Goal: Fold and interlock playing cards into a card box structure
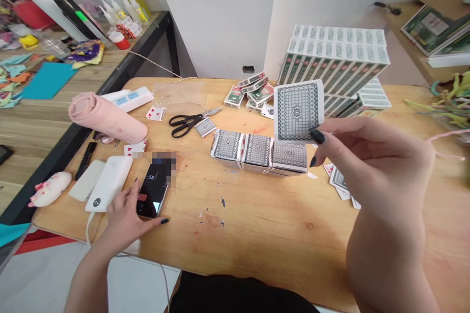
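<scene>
A playing card [298, 111] with a grey patterned back is pinched between the thumb and fingers of my right hand [352, 156], raised above the table. Below and left of it stands a row of card stacks [258, 150], side by side, backs up, with white strips between them. My left hand [127, 215] rests by the lower left edge of a black phone [156, 188] with a lit screen. Its thumb stretches past the phone's bottom edge and its fingers are apart. Whether it grips the phone is unclear.
Scissors [187, 121], loose cards [340, 181] and small card boxes [253, 90] lie on the wooden table [257, 234]. Tall stacks of boxed decks [334, 54] stand at the back right. A power bank [110, 183], pink roll [108, 117] and power strip [132, 99] are at left.
</scene>
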`<action>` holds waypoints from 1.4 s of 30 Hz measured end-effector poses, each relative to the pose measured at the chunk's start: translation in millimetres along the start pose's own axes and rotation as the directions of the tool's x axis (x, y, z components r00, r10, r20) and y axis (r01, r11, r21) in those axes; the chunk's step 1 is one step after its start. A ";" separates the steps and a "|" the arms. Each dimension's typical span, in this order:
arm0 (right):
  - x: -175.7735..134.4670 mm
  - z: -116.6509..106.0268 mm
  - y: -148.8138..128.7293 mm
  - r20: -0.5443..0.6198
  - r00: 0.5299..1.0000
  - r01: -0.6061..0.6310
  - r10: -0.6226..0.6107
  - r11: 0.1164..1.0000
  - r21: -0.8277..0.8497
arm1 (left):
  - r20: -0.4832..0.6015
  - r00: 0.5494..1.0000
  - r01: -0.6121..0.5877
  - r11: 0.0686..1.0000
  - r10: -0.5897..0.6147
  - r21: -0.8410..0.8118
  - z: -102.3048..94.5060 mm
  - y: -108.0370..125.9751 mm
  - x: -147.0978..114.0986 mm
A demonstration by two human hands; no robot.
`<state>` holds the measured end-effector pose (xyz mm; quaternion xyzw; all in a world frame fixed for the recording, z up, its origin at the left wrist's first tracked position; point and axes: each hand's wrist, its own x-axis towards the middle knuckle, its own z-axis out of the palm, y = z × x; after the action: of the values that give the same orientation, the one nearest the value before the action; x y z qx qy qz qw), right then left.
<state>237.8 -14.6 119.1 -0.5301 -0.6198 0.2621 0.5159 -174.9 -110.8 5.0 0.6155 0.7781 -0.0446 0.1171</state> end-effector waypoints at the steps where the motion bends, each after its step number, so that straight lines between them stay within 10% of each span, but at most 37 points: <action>1: 0.0 -0.1 0.2 0.000 1.000 0.004 -0.004 1.000 0.007 | 0.012 1.000 0.019 0.999 -0.019 0.047 -0.5 2.7 0.3; 9: -1.3 2.6 4.5 -0.005 1.000 0.006 -0.005 1.000 0.026 | -0.193 0.980 -0.023 0.996 0.039 0.088 -7.8 29.2 16.2; 13: -1.8 6.5 11.1 0.001 1.000 -0.018 0.018 0.993 0.120 | -0.442 0.864 -0.307 0.948 0.242 -0.083 -20.3 79.4 28.5; 22: 0.5 13.2 14.1 0.185 0.977 -0.127 0.106 0.987 0.103 | -0.575 0.601 -0.790 0.521 0.556 -0.322 -66.0 191.6 44.9; 26: 1.0 18.4 9.9 0.280 0.944 -0.231 0.173 0.954 0.189 | -0.571 0.631 -0.762 0.278 0.525 -0.585 -80.0 216.5 51.6; 31: 3.8 14.6 11.5 0.368 0.911 -0.273 0.187 0.942 0.194 | -0.493 0.672 -0.715 0.311 0.552 -0.626 -90.5 244.4 51.0; 37: 11.9 -0.8 21.4 0.344 0.911 -0.296 0.227 0.941 0.163 | -0.459 0.505 -0.862 0.398 0.731 -0.314 -88.0 252.9 59.3; 42: 16.8 -6.9 33.7 0.532 0.772 -0.424 0.348 0.906 0.022 | -0.184 0.479 -0.877 0.465 0.858 -0.119 -87.0 249.8 68.4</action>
<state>258.8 9.6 98.0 -0.5184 -0.5925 0.5378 0.3015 41.2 32.1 91.7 0.9116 0.3623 0.1285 0.1453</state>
